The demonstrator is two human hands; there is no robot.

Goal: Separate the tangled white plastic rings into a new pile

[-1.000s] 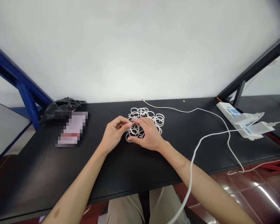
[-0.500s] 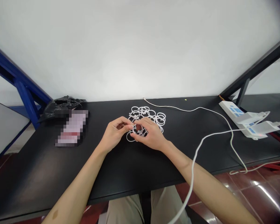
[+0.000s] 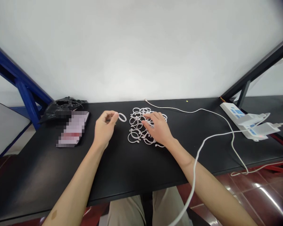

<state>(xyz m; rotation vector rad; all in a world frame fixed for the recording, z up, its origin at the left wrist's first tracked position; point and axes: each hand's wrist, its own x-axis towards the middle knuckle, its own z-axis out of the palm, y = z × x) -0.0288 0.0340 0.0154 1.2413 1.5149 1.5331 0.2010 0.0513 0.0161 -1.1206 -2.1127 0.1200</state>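
My left hand (image 3: 104, 128) is closed in a pinch, thumb against fingers, on one white ring (image 3: 122, 117) that looks like a curtain ring. The ring is held off the black tabletop, left of a loose pile of similar white rings (image 3: 134, 137), several of which show small knobs or clasps. Over the right part of that pile is my right hand (image 3: 157, 126), thumb and forefinger apart, with nothing visible between them. Its palm and fingers hide some of the rings below; whether the fingertips touch any I cannot tell.
A blurred-out phone-like object (image 3: 73, 130) lies at left, before a crumpled black plastic bag (image 3: 63, 105). On the right are a white power strip (image 3: 234, 114) with plugged-in adapters and a white cable (image 3: 200, 150) crossing above my right forearm. Blue posts (image 3: 25, 94) stand at left.
My hands have parted. The left has moved left and slightly up with a ring in its fingers. The right has let go of that ring and shifted slightly right over the pile.
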